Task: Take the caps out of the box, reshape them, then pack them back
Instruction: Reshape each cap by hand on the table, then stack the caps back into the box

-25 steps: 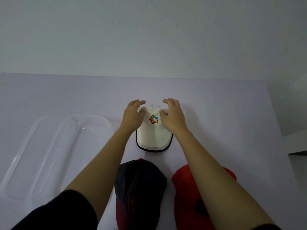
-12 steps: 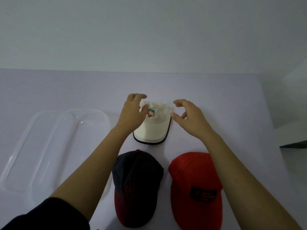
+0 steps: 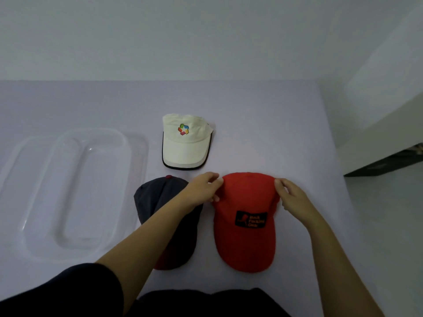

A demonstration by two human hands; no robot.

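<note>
Three caps lie on the white table. A red cap (image 3: 246, 236) with a black patch sits nearest on the right, brim toward me. My left hand (image 3: 202, 189) pinches the left side of its crown, and my right hand (image 3: 290, 195) grips the right side. A dark navy cap (image 3: 148, 197) with a red brim lies to its left, partly under my left forearm. Farther back rests a white cap (image 3: 185, 145) with a colourful logo and black-edged brim, untouched.
A clear plastic box (image 3: 137, 161) and its clear lid (image 3: 25, 156) lie at the left of the table (image 3: 263, 124). The table's right edge runs close to the red cap, with a dark object (image 3: 386, 164) beyond it. A plain wall stands behind.
Both hands left the white cap and drew back toward me to the red cap, taking hold of its crown on either side. The white cap now lies free.
</note>
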